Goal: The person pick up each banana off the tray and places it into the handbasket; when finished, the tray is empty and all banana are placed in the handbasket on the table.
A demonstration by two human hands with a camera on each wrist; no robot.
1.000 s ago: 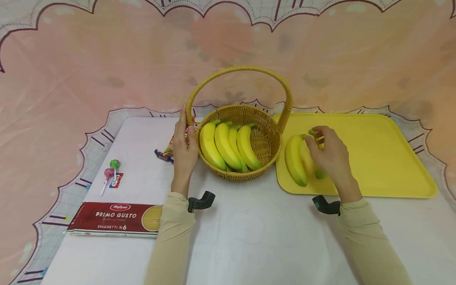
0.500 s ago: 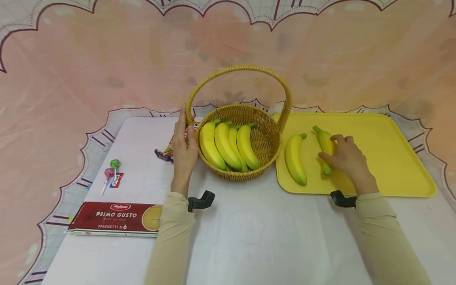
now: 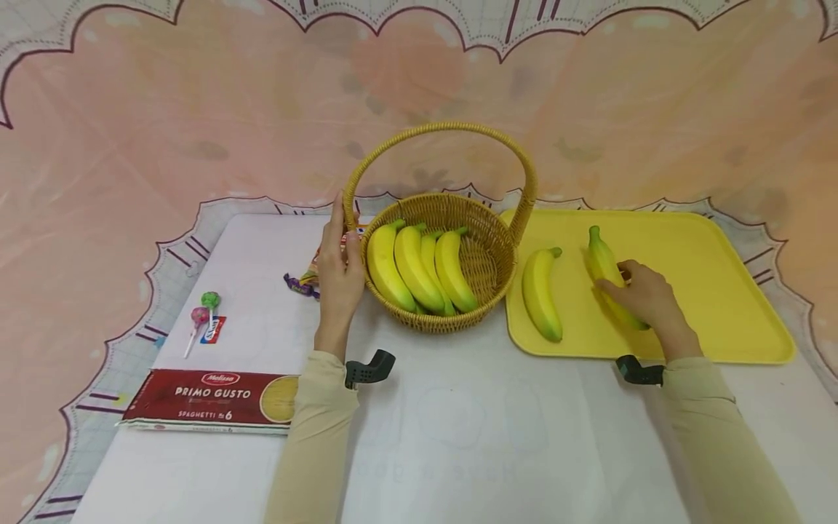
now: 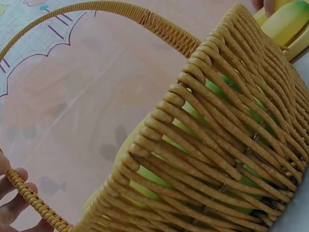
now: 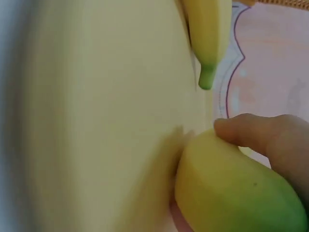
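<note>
A wicker basket with a tall hoop handle stands mid-table and holds several yellow bananas. My left hand rests flat against the basket's left side, fingers straight by the handle's foot. To the right lies a yellow tray with two bananas. My right hand grips the right banana, thumb and fingers round it. The other banana lies free near the tray's left edge, its tip showing in the right wrist view.
A red spaghetti packet lies at the front left. Two lollipops sit beyond it. A purple wrapped sweet lies just left of my left hand. A pink patterned cloth hangs behind the white table.
My right hand drew one banana away from the other and moved it right and farther onto the tray, turning it. The left hand and the basket stayed still.
</note>
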